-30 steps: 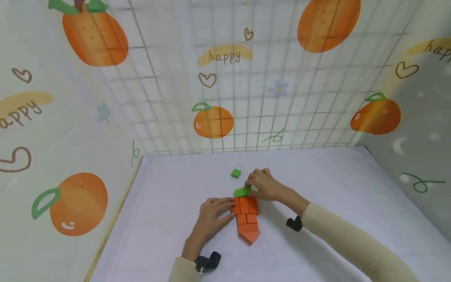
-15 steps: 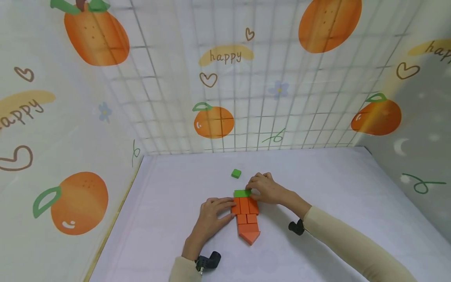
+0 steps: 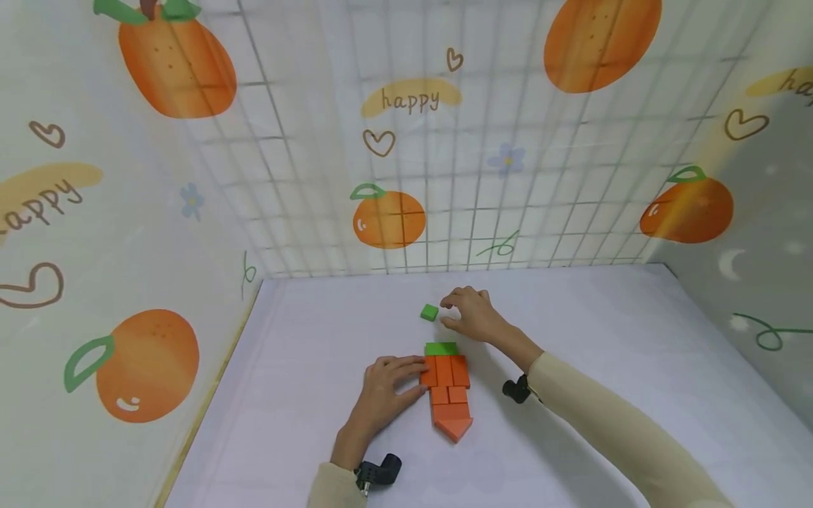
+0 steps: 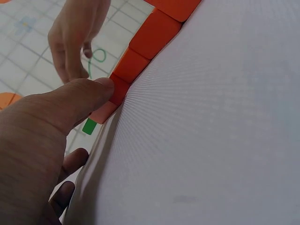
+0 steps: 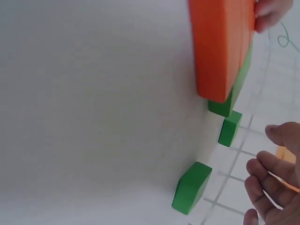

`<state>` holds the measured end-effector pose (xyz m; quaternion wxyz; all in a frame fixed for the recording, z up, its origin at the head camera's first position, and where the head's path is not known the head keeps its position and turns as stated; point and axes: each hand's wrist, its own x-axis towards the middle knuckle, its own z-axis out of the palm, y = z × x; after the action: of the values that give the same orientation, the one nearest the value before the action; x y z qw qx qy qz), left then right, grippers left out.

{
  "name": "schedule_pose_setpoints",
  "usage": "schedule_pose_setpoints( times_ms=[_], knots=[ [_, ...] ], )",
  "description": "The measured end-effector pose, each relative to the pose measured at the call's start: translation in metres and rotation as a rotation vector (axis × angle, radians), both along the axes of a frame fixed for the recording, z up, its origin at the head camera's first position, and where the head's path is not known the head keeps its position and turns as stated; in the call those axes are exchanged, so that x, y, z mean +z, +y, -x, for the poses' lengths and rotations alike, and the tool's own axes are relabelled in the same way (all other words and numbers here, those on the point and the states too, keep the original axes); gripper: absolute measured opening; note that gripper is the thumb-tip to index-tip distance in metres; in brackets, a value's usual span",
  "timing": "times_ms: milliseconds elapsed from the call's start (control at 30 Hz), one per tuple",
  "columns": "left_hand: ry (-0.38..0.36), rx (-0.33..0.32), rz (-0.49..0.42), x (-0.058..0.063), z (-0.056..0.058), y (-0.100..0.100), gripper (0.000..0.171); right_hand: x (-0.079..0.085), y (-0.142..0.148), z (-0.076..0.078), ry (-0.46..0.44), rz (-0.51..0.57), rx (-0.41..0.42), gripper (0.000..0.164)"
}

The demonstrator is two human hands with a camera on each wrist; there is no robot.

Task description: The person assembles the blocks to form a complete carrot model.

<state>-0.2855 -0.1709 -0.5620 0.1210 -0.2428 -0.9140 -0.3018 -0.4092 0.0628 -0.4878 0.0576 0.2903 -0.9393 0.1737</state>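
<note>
Orange wooden blocks [image 3: 444,372] lie fitted together in a column, with a triangular block [image 3: 454,429] pointing toward me. Across the far end lies a long green block [image 3: 441,348]. My left hand [image 3: 381,391] touches the left side of the orange blocks with fingertips and thumb, fingers extended. Beyond the column, my right hand [image 3: 473,315] hovers just right of a small green block [image 3: 429,312], thumb and fingers apart and holding nothing. The right wrist view shows another green block [image 5: 192,187] besides a smaller one [image 5: 229,129].
The white table [image 3: 317,339] extends around the blocks. A patterned curtain [image 3: 305,141] with oranges and grid lines stands behind it and at both sides. A black wrist camera [image 3: 383,469] sits on the left wrist, another [image 3: 516,389] on the right.
The long green block was turned straight against the orange blocks. My right hand then let go of it and moved away, toward the small green block. The left hand has stayed put.
</note>
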Motion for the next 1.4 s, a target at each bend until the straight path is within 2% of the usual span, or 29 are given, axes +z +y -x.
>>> schedule_pose_setpoints(
  times_ms=[167,300,433,600,833,1100,1267,1400],
  knots=[
    [0.005,0.011,-0.014,-0.001,0.0,-0.002,0.037,0.0,-0.014,0.02,-0.06,0.017,-0.033,0.038],
    [-0.006,-0.004,-0.025,-0.002,0.002,-0.002,0.037,-0.006,-0.02,0.031,-0.12,0.009,-0.058,0.042],
    [0.009,-0.017,-0.025,-0.002,0.003,0.0,0.037,-0.012,-0.024,0.038,-0.148,-0.016,-0.063,0.036],
    [0.015,-0.018,-0.027,0.0,0.003,0.001,0.036,-0.015,-0.026,0.04,-0.139,-0.028,-0.053,0.03],
    [0.012,-0.018,-0.018,0.0,0.003,-0.001,0.037,-0.007,-0.026,0.031,-0.105,-0.054,0.009,0.029],
    [0.01,-0.014,-0.02,0.001,0.002,-0.004,0.038,0.01,-0.025,0.009,-0.072,-0.043,0.231,0.028],
    [0.021,-0.014,-0.019,-0.001,0.002,-0.003,0.038,0.01,-0.025,-0.001,-0.077,-0.091,0.304,0.031],
    [0.005,-0.026,-0.038,0.001,0.001,-0.001,0.038,0.008,-0.024,-0.005,-0.082,-0.117,0.324,0.032]
  ],
)
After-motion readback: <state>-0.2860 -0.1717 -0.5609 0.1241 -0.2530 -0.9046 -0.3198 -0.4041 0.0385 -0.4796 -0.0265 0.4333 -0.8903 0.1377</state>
